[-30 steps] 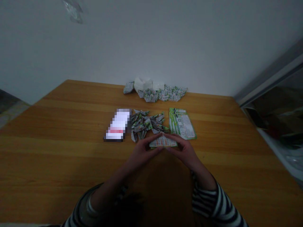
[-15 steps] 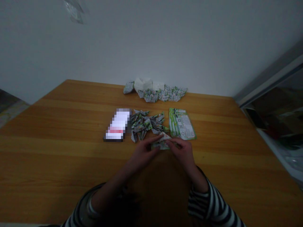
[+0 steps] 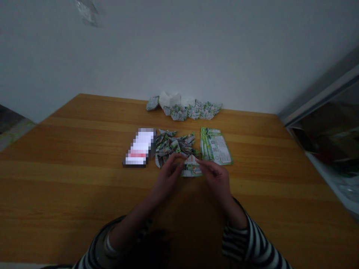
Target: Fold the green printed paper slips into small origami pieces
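A small folded paper (image 3: pixel 192 170), printed green and white with a patch of red, is between my hands just above the wooden table. My left hand (image 3: pixel 169 172) pinches its left upper edge, thumb and fingers bent together. On the other side, my right hand (image 3: pixel 215 175) has its fingertips closed on the right upper edge. The paper's top comes to a low point between the fingertips. Directly behind it lies a heap of folded printed paper pieces (image 3: pixel 175 144), partly covered by my left fingers.
A phone (image 3: pixel 139 147) with a blurred bright screen lies left of the heap. To the right is a stack of green printed sheets (image 3: pixel 215 147). Linked folded paper pieces (image 3: pixel 193 111) and white tissue (image 3: pixel 169 99) rest along the wall at the table's (image 3: pixel 84 179) back edge.
My left fingers have drawn back to the left and my right hand slightly to the right, showing more of the paper's printed front. The other things have stayed in place.
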Demonstrator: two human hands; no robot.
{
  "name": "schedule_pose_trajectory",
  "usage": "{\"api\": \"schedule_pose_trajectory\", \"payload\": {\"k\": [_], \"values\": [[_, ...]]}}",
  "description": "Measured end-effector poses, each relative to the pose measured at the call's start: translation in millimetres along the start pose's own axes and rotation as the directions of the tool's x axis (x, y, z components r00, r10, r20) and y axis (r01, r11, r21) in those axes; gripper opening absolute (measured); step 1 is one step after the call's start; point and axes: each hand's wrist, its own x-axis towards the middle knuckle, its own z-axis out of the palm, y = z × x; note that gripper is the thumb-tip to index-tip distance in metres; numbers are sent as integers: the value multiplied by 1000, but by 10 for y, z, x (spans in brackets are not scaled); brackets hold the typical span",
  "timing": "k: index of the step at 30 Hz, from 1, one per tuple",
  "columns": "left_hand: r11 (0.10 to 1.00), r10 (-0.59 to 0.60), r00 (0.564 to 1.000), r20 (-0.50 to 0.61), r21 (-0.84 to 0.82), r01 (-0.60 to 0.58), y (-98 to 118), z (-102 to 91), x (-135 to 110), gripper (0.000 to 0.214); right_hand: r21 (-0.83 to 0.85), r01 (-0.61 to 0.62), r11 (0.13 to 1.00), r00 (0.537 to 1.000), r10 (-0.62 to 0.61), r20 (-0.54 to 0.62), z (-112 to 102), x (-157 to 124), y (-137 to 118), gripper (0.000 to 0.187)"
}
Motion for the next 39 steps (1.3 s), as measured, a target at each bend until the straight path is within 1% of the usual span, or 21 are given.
{"api": "schedule_pose_trajectory", "payload": {"k": [2, 4, 7, 8, 10, 12, 15, 16, 18, 20, 21, 23, 25, 27, 28, 30, 31, 33, 36, 38, 39], "values": [[997, 60, 997, -47, 52, -57, 8, -21, 6, 17, 0, -12, 1000, 997, 12, 77, -43, 23, 10, 13], [992, 84, 996, -39, 102, -80, 32, -34, 11, 16, 6, -45, 999, 988, 44, 148, -82, 49, 6, 11], [995, 46, 998, 43, 81, -49, 72, -23, 8, 14, 38, -128, 991, 976, 119, 183, -120, 77, -6, 18], [997, 32, 998, 57, 72, -36, 80, -13, 6, 15, 54, -152, 987, 972, 140, 187, -126, 81, -7, 22], [997, 21, 999, 47, 71, -24, 83, 3, 6, 25, 75, -175, 982, 967, 157, 199, -134, 81, -8, 28], [997, 19, 1000, 17, 80, -20, 73, 5, 13, 33, 58, -157, 986, 967, 141, 211, -137, 74, -9, 29], [994, 14, 1000, -10, 112, -13, 42, -19, 32, 38, -12, -75, 997, 973, 76, 219, -141, 58, -13, 28], [989, 30, 999, -14, 142, -28, 28, -30, 36, 37, -36, -41, 999, 975, 47, 215, -142, 52, -14, 27], [967, 104, 994, -15, 235, -98, -1, -49, 36, 31, -87, 27, 996, 981, -9, 195, -146, 40, -13, 25], [906, 211, 977, 10, 375, -199, -27, -61, 23, 27, -157, 99, 983, 982, -71, 173, -149, 29, -14, 23], [856, 261, 965, 29, 456, -245, -36, -64, 14, 26, -199, 137, 970, 981, -105, 163, -149, 24, -16, 23], [730, 354, 933, 62, 606, -317, -43, -62, -5, 26, -275, 209, 938, 974, -175, 146, -148, 19, -27, 24], [608, 424, 899, 107, 702, -371, -33, -51, -22, 26, -319, 276, 907, 959, -239, 152, -142, 23, -43, 24], [513, 450, 868, 208, 736, -442, -12, -33, -38, 26, -347, 327, 879, 944, -287, 165, -131, 32, -60, 22], [479, 440, 857, 268, 737, -476, -2, -23, -47, 27, -356, 342, 870, 939, -300, 169, -125, 38, -67, 20], [452, 383, 852, 356, 733, -509, 10, -4, -71, 28, -348, 347, 871, 937, -302, 178, -109, 47, -78, 14], [460, 353, 861, 367, 733, -501, 12, 6, -84, 27, -321, 339, 884, 938, -290, 190, -99, 49, -82, 13], [531, 296, 901, 316, 730, -430, 9, 26, -111, 24, -229, 310, 923, 938, -258, 232, -75, 46, -87, 11], [726, 187, 964, 189, 634, -265, 14, 68, -134, 24, -119, 246, 962, 949, -214, 230, -27, 25, -81, 12], [843, 81, 984, 160, 515, -153, 34, 96, -133, 30, -118, 201, 973, 968, -179, 175, 1, 6, -66, 19], [890, 22, 985, 171, 446, -98, 47, 105, -128, 35, -136, 174, 975, 977, -154, 145, 9, -1, -57, 22]]}}
